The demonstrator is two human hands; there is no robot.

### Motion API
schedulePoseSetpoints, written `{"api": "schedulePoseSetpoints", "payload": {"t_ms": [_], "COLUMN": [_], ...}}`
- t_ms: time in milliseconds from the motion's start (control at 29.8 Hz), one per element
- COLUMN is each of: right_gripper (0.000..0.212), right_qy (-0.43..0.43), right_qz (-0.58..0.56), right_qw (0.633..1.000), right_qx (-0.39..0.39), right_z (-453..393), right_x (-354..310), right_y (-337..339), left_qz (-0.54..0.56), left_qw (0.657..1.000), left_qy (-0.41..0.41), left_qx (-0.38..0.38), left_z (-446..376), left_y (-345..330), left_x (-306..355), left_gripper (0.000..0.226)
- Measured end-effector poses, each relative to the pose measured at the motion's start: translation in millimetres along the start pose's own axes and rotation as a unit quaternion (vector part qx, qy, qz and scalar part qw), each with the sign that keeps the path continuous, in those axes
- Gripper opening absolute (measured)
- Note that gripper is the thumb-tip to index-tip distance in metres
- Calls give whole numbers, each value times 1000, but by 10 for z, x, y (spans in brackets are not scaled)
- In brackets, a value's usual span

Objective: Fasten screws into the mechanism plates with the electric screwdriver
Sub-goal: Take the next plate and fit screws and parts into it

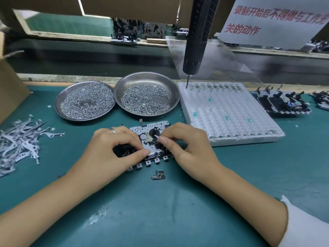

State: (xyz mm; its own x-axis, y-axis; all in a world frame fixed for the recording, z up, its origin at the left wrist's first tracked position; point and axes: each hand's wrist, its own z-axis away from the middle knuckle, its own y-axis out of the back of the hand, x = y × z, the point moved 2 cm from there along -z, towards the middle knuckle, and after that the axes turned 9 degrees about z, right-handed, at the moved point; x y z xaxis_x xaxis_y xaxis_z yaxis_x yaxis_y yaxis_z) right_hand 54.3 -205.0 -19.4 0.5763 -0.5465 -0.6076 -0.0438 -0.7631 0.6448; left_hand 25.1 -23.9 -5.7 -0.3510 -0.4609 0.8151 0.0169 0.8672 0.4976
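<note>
A silver mechanism plate [147,139] with black parts lies on the green mat in front of me. My left hand [114,148] grips its left side, fingers curled over it and thumb along its front edge. My right hand [185,145] is on the plate's right side, with forefinger and thumb pinched over the black parts near the middle; whether a screw is between them I cannot tell. The black electric screwdriver [195,43] hangs unheld above the bench, its bit over the white tray's far left corner. Two steel dishes [85,100] [147,93] hold several small screws.
A white foam tray [229,113] sits to the right. Assembled mechanisms [283,104] lie beyond it. A heap of thin metal levers [21,143] is at the left, a cardboard box [10,86] behind it. A small metal bracket [158,176] lies near the plate's front. A conveyor belt [89,57] runs behind the bench.
</note>
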Motion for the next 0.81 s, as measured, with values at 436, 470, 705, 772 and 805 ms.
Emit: {"api": "schedulePoseSetpoints", "payload": {"t_ms": [436, 470, 705, 772, 805], "right_gripper": [15, 14, 5, 9, 12], "right_qy": [43, 50, 103, 130, 135], "right_qz": [-41, -41, 31, 71, 86], "right_qw": [998, 998, 980, 968, 963], "right_qx": [-4, -21, -166, -201, -215], "right_z": [-82, -83, -10, 19, 31], "right_x": [-69, -83, -169, -199, -210], "right_y": [227, 255, 266, 232, 222], "left_qz": [-207, -238, -281, -268, -266], "left_qw": [944, 934, 925, 925, 924], "left_qy": [-257, -265, -247, -261, -267], "left_qx": [-9, -27, -71, -72, -72], "left_z": [134, 151, 182, 178, 178], "left_y": [-42, -65, -128, -142, -150], "left_x": [129, 117, 19, 9, 2], "left_gripper": [29, 32, 34, 33, 33]}}
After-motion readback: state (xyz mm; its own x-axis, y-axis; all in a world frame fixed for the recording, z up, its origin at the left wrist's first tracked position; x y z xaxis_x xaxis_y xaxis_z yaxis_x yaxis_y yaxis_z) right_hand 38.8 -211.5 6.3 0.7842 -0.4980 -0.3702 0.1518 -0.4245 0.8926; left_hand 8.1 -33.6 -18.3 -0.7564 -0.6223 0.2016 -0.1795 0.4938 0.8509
